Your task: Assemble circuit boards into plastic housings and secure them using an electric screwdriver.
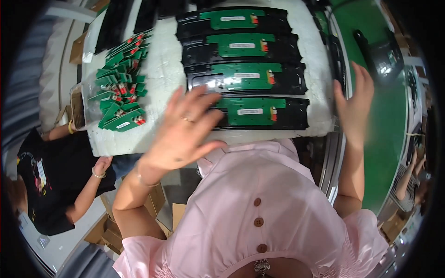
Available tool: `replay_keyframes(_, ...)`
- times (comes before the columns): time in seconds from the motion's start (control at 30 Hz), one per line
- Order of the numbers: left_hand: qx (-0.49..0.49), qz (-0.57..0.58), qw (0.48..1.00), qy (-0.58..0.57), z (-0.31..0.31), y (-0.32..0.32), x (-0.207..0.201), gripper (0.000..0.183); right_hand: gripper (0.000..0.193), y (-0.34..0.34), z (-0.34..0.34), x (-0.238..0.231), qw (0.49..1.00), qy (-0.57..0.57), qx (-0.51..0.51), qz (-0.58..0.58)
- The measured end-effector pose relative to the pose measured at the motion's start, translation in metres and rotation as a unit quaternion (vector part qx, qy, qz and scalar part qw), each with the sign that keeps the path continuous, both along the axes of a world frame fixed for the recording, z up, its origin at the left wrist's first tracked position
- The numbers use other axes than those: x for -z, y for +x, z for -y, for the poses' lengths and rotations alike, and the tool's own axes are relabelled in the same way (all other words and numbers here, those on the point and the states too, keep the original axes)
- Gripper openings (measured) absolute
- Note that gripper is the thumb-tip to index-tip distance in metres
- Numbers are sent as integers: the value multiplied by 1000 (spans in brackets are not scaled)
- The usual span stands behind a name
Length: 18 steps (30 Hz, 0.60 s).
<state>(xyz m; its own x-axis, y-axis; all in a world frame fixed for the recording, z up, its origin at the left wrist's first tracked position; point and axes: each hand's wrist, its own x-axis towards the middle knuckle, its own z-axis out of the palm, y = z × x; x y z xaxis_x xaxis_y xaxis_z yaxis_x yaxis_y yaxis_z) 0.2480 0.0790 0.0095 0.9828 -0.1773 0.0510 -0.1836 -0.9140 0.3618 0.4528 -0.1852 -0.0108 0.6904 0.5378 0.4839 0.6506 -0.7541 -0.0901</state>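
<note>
My left hand (185, 127) is spread, with a ring on one finger, over the left end of the nearest black plastic panel (296, 113). Its fingers hide that end, and whether they touch the panel I cannot tell. A green circuit board (241, 120) with a white label and red and yellow parts lies on this panel. Several like panels are lined up behind it, among them one with a board (250, 81) right behind. My right hand (356, 104), slightly blurred, is raised with fingers apart beyond the right edge of the white foam surface (162, 60), holding nothing.
Loose green circuit boards (120, 88) lie heaped on the foam's left side, with dark panels (113, 25) behind. At right runs a green belt (382, 139) carrying a black part (382, 55). A person in black (65, 180) stands at left; cardboard boxes (111, 231) sit below.
</note>
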Motion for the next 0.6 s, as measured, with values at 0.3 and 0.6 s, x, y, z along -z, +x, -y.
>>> replay_keyframes(0.3,65,38,994,-84,7,30,19,33,39,-41,-33,-18,928,5,-306,-212)
replay_keyframes(0.6,-100,176,979,-5,-20,80,47,20,59,-18,-84,10,924,-27,-319,-209)
